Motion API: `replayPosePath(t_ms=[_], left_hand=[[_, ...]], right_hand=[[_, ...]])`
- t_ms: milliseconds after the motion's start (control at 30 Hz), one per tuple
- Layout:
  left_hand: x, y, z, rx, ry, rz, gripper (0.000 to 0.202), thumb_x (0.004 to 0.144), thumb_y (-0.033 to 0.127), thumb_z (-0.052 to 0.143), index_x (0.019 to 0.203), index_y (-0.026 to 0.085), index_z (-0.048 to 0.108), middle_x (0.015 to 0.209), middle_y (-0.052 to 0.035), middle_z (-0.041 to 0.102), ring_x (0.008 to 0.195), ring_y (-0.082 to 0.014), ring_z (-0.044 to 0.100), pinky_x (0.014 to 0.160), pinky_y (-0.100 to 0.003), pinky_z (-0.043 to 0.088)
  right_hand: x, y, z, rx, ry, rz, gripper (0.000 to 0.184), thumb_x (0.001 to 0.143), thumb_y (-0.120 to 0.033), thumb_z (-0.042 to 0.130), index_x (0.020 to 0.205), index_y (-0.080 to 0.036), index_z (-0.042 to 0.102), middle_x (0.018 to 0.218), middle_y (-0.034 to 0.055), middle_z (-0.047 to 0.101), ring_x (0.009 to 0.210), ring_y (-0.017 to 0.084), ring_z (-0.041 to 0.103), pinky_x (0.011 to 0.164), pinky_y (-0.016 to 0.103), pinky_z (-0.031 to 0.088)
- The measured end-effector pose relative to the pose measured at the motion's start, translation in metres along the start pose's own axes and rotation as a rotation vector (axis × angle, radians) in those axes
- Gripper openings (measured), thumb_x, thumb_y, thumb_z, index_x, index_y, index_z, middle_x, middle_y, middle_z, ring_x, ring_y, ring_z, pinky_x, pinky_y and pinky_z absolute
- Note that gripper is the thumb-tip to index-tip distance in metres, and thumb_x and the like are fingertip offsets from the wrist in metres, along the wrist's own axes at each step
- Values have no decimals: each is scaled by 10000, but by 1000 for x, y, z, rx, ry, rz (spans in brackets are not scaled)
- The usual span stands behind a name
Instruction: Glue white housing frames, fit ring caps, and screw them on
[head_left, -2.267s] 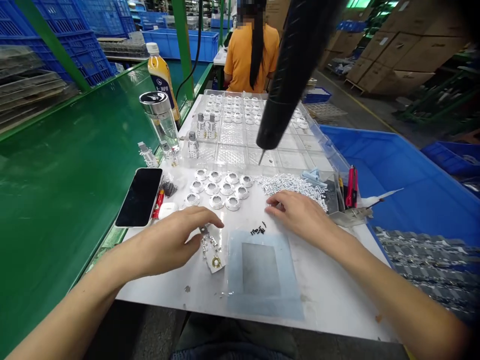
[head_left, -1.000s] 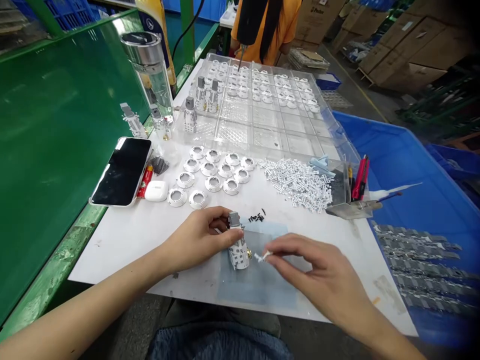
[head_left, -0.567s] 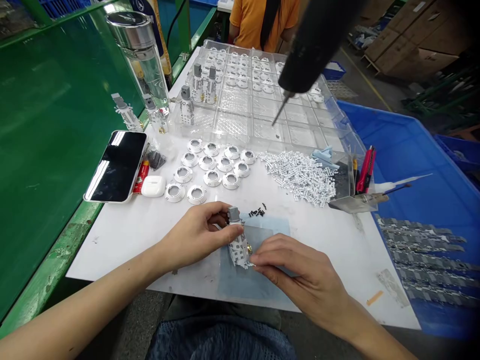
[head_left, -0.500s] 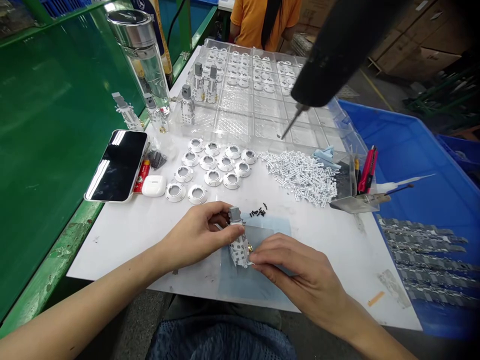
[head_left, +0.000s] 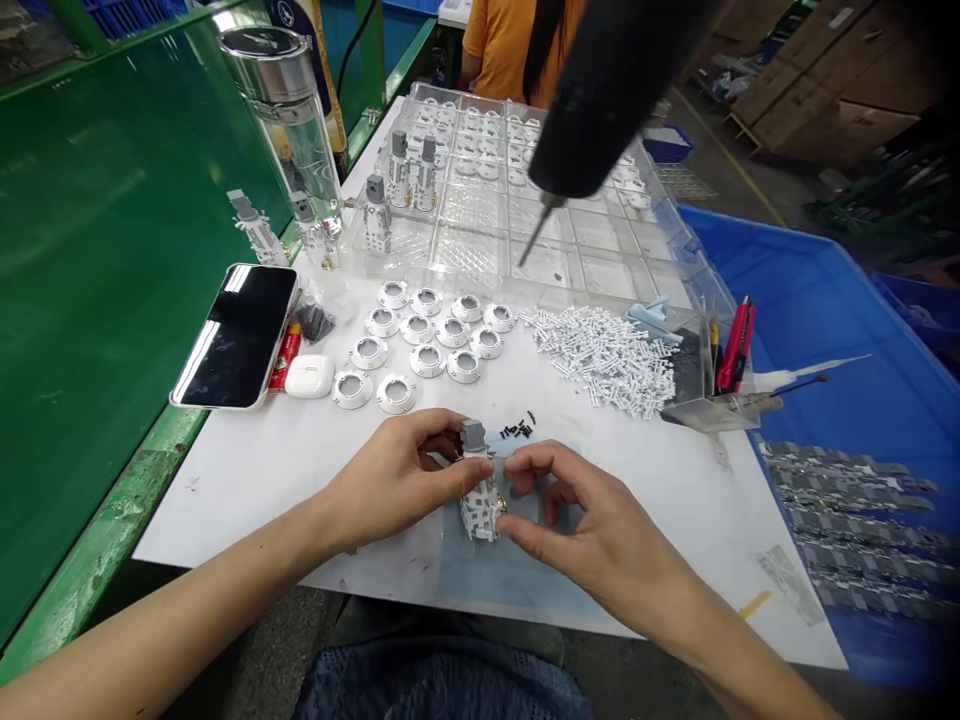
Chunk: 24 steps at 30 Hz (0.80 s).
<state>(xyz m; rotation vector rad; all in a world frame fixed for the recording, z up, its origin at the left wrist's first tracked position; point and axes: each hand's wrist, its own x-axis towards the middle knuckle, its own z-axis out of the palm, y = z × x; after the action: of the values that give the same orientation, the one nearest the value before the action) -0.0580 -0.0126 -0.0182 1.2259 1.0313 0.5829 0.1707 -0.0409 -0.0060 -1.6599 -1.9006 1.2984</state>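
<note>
My left hand [head_left: 394, 478] is closed around a small white assembly with a grey cap [head_left: 478, 487], holding it upright on a pale blue mat [head_left: 517, 560]. My right hand [head_left: 581, 520] pinches the same assembly from the right, thumb low and forefinger near its top. A few tiny black screws [head_left: 517, 430] lie just beyond the hands. Several white rings [head_left: 427, 345] sit in rows behind my left hand. A heap of small white strips [head_left: 604, 355] lies behind my right hand.
A black electric screwdriver [head_left: 600, 90] hangs overhead. Behind are clear compartment trays [head_left: 480, 235] with finished assemblies [head_left: 409, 180], a glass bottle [head_left: 289, 110], a phone [head_left: 236, 335], an earbud case [head_left: 309, 376], and a red cutter [head_left: 735, 340]. A blue bin [head_left: 825, 330] stands right, green conveyor [head_left: 97, 260] left. A person in orange sits beyond.
My right hand has lifted its fingers from low on the assembly to pinch it higher up. The hanging screwdriver has swung left. My left hand keeps its hold.
</note>
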Motion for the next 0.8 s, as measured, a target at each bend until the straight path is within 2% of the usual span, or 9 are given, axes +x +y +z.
replayPosePath(t_ms=[233, 300, 433, 500, 567, 633, 700, 733, 800], left_hand=[[1, -1, 2, 14, 24, 3, 269, 907, 414, 728, 1034, 179, 698, 949, -45, 725, 837, -194, 656, 697, -291, 502], [1, 1, 3, 8, 25, 9, 248, 905, 391, 734, 1013, 171, 698, 942, -47, 730, 828, -188, 655, 685, -283, 498], [-3, 8, 4, -134, 20, -19, 270, 861, 351, 797, 1034, 171, 694, 959, -43, 741, 819, -176, 678, 691, -269, 523], [-6, 11, 5, -218, 37, -17, 282, 851, 345, 816, 1041, 177, 693, 962, -39, 740, 874, -191, 702, 738, -275, 560], [-10, 12, 6, -201, 80, 24, 295, 884, 369, 785, 1110, 208, 685, 1006, -44, 738, 967, -219, 719, 791, -296, 598], [-13, 12, 7, -14, 146, 175, 482, 887, 415, 777, 1317, 279, 607, 1233, -72, 699, 1170, -267, 675, 921, -365, 609], [-16, 13, 7, 326, 186, 477, 843, 797, 438, 858, 1516, 347, 427, 1528, -97, 521, 1424, -331, 484, 1140, -481, 486], [-18, 13, 7, 511, 171, 638, 960, 768, 415, 887, 1565, 362, 355, 1596, -101, 455, 1492, -353, 392, 1213, -533, 391], [-20, 13, 9, 805, 43, 843, 902, 875, 189, 799, 1602, 358, 292, 1598, -91, 485, 1532, -334, 338, 1273, -587, 242]], right_hand=[[4, -6, -3, 16, -39, -27, 188, 852, -405, 783, 938, -286, 666, 989, -38, 674, 839, 148, 600, 722, 283, 486], [4, -7, -2, 9, -45, 13, 223, 849, -400, 777, 1019, -304, 668, 1030, -35, 686, 839, 152, 612, 725, 291, 497], [-1, -9, 3, 91, -68, 85, 560, 841, -311, 734, 1361, -336, 526, 1163, 6, 690, 776, 149, 635, 739, 328, 545], [-5, -11, 5, 206, -91, 99, 574, 855, -300, 699, 1393, -310, 497, 1108, 21, 697, 806, 163, 651, 765, 339, 559], [-9, -13, 3, 325, -79, 104, 539, 857, -298, 685, 1367, -288, 511, 1054, 23, 690, 882, 182, 655, 794, 337, 559], [-12, -15, -1, 419, -48, 104, 512, 855, -285, 673, 1341, -271, 514, 1016, 17, 676, 886, 178, 641, 793, 327, 545], [-15, -16, -7, 497, -32, 109, 497, 857, -273, 659, 1328, -253, 502, 975, 5, 651, 820, 154, 612, 755, 308, 524], [-16, -15, -9, 527, -46, 106, 491, 864, -273, 654, 1327, -247, 492, 953, -2, 640, 791, 144, 595, 737, 301, 512], [-18, -14, -13, 551, -114, 86, 503, 874, -274, 662, 1338, -247, 469, 940, -9, 634, 775, 137, 575, 730, 299, 496]])
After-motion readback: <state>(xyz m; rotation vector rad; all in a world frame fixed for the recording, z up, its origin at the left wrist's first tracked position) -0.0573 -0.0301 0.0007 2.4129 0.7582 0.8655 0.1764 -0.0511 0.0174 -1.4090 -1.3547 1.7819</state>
